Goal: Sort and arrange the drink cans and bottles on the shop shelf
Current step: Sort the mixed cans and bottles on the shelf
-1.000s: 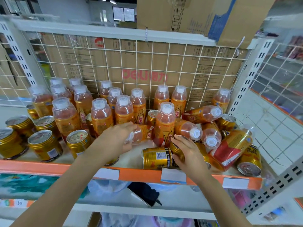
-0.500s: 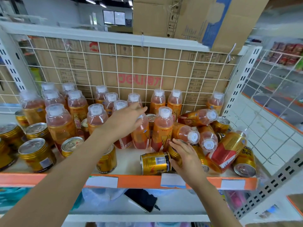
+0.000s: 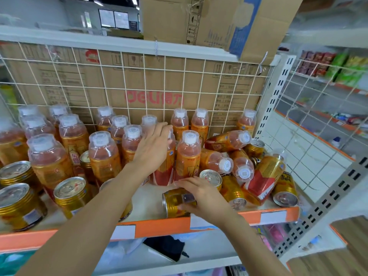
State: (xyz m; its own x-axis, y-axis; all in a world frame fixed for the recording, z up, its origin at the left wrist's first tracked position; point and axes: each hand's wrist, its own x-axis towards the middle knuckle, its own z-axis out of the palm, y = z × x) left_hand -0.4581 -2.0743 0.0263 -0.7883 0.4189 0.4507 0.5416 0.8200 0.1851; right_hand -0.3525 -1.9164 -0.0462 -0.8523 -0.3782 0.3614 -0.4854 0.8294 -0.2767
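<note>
standing cans (image 3: 69,193): well left of my left hand, upright near the front.
bottle rows (image 3: 103,156): upright and packed close, just left of and behind my left hand.
left hand (image 3: 153,150): palm on a bottle's shoulder, fingers reaching past its cap. My thumb is hidden, so I cannot tell whether I actually grip it.
bottle (image 3: 163,176): upright under that hand, touching the bottle on its right.
right hand (image 3: 203,198): closed round a can, fingers over its top.
can (image 3: 176,202): on its side in my right hand, at the shelf's front.
heap (image 3: 262,176): just right of my right hand, bottles and cans lying across one another.
risk, bottle: if my left hand pushes rather than holds, it could tip into its close neighbours.
risk, can: it is round and right at the lip, so a loose hold could let it roll over.
risk, heap: its nearest can seems to lean by my wrist and may slide when I lift.
shelf (image 3: 151,196): smooth white deck with a low orange lip (image 3: 159,226).
room: mesh (image 3: 123,92) backed by cardboard behind my hands, a box (image 3: 199,18) overhead, snack shelves (image 3: 338,68) far right.
</note>
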